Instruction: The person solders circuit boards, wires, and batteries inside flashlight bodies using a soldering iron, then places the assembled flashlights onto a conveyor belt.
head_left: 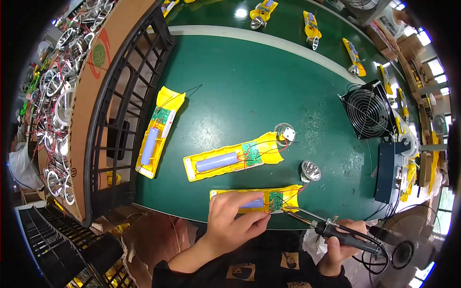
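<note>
At the near edge of the green table lies a yellow flashlight housing (292, 192) with a blue battery and a green circuit board (276, 200) in it. My left hand (233, 221) grips this housing, its fingers bent over the battery end. A soldering iron (338, 234) with a metal feed tube is in my right hand (345, 245), its tip by the circuit board. Red wires join the board to a silver reflector (310, 171) standing just beyond. Further up is a second open housing (221, 163) with its lamp head (285, 133). A third housing (156, 134) lies at the left.
A black plastic crate (129, 91) and a cardboard box (91, 105) full of reflectors border the left. At the right stand a black fan (368, 113) and a dark blue box-shaped unit (385, 173). More yellow housings (312, 26) line the strip beyond the pale rail (269, 41).
</note>
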### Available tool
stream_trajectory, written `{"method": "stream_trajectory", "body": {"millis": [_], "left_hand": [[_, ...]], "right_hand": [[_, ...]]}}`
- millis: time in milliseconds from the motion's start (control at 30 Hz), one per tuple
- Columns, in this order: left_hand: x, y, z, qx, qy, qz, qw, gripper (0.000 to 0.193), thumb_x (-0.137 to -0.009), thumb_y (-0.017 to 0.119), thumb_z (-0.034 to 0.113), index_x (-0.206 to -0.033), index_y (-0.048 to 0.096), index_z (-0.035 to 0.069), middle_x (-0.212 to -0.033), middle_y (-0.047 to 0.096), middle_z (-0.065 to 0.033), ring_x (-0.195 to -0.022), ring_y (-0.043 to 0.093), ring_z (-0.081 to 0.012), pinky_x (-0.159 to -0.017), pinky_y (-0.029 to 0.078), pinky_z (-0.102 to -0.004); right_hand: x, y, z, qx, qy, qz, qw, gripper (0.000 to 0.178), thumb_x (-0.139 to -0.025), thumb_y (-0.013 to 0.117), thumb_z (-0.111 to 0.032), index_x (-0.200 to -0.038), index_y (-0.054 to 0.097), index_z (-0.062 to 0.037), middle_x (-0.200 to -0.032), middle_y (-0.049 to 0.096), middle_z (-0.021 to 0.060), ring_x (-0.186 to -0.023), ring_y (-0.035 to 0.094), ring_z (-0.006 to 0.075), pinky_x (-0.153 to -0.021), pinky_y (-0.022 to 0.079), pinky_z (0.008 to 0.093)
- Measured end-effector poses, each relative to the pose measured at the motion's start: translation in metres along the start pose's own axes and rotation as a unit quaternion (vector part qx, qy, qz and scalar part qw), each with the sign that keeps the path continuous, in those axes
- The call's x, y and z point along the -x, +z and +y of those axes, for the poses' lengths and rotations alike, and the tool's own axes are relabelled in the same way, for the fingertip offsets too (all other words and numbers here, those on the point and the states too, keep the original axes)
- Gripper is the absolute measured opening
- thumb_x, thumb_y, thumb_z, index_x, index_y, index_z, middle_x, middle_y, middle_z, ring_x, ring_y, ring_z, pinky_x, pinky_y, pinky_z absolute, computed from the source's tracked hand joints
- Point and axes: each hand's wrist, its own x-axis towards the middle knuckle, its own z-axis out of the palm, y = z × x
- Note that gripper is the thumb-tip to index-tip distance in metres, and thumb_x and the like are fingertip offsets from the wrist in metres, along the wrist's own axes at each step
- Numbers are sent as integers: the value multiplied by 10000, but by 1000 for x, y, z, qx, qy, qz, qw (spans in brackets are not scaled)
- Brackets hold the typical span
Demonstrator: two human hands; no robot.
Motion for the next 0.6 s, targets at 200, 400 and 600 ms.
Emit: {"method": "stream_trajectory", "body": {"millis": [200,400,600], "left_hand": [[-5,-2,3,8,-27,-23,999,231,-514,729,71,-682,588,144,-1016,530,-20,-851,493,-199,-710,381,-317],[-9,-4,5,6,-40,-48,998,216,-518,716,65,-670,583,138,-1027,524,-24,-885,475,-210,-710,377,-325],[-10,-5,7,13,-54,-65,996,204,-520,709,71,-666,577,123,-1026,521,-32,-882,477,-214,-718,367,-332]], "right_hand": [[-1,3,-4,-14,48,2,999,348,-615,660,-247,-752,459,1,-600,529,104,-488,490,161,-489,398,240],[1,3,-5,-26,98,2,995,342,-626,663,-244,-762,463,-2,-585,522,90,-492,482,161,-497,384,243],[0,2,-4,-23,91,-22,995,338,-629,665,-252,-768,474,-11,-588,526,77,-494,483,157,-496,379,240]]}}
